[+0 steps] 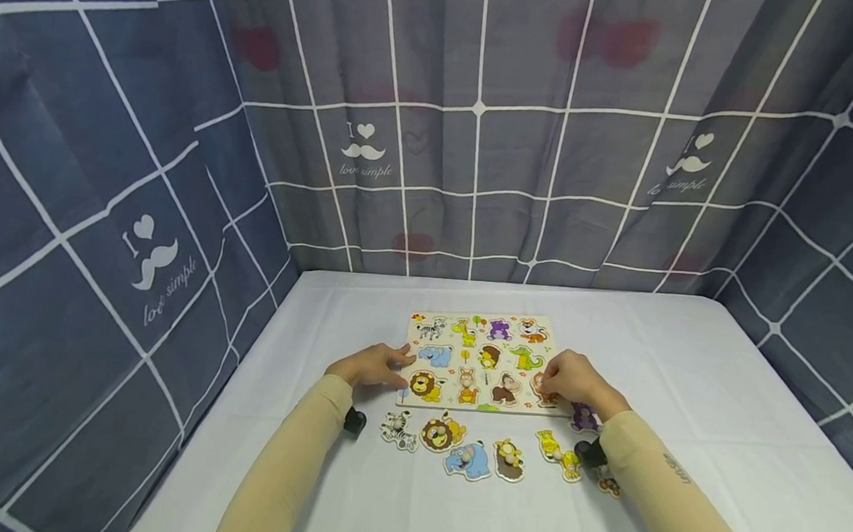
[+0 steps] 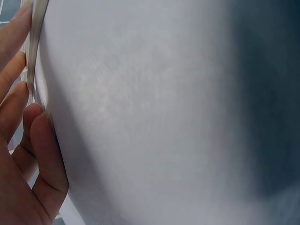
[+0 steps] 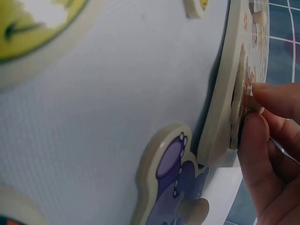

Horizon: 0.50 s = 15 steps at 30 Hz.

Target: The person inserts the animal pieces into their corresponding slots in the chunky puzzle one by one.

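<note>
Head view — right hand (image 1: 574, 378) pinches orange piece (image 1: 546, 399) — left hand (image 1: 373, 365) touches board (image 1: 451, 376)

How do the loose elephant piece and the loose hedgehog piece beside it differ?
The elephant piece is blue; the hedgehog piece is brown and yellow. In the head view, the elephant piece looks wider than tall, the hedgehog piece taller than wide. Both lie on the white tablecloth, off the board.

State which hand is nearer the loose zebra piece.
Left. The left hand, at the left edge of the board, is just beyond and slightly left of the zebra piece; the right hand, at the board's right end, is farther off.
</note>
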### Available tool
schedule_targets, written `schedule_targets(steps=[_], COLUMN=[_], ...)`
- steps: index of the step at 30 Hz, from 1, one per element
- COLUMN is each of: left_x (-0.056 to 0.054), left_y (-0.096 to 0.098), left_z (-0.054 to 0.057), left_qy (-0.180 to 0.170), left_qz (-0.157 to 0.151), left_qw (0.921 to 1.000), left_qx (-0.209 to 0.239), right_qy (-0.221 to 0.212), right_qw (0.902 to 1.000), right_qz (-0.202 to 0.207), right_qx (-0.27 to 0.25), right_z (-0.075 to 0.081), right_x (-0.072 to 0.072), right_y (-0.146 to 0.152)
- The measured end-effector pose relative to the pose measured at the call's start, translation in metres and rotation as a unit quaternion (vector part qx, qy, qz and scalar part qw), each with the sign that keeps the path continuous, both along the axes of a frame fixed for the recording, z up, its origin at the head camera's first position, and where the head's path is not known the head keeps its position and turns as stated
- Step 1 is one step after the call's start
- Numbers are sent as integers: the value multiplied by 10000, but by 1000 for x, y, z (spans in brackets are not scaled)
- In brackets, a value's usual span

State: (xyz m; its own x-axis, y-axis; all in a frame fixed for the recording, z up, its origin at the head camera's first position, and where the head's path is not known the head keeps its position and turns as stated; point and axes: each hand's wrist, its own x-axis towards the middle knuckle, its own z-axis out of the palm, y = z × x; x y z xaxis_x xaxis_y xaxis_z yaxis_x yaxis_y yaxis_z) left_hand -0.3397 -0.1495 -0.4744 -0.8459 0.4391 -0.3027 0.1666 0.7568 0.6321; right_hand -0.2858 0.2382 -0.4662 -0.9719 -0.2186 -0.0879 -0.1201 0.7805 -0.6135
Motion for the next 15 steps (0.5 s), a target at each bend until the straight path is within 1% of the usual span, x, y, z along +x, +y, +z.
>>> schedule_targets(steps=[3, 10, 15], left_x=[0, 0, -1], left_y=[0, 0, 0], left_z=[0, -1, 1], left_qy=[37, 96, 61], left_qz=[-5, -23, 21], left_qw=[10000, 9999, 9999], left_qx=[-31, -92, -124], right_qy=[50, -36, -34], right_qw=[10000, 9999, 9998], right_qz=[55, -149, -164], right_qx=[-11, 50, 79], right_z=[0, -2, -1], right_x=[0, -2, -1], right_y=[0, -2, -3])
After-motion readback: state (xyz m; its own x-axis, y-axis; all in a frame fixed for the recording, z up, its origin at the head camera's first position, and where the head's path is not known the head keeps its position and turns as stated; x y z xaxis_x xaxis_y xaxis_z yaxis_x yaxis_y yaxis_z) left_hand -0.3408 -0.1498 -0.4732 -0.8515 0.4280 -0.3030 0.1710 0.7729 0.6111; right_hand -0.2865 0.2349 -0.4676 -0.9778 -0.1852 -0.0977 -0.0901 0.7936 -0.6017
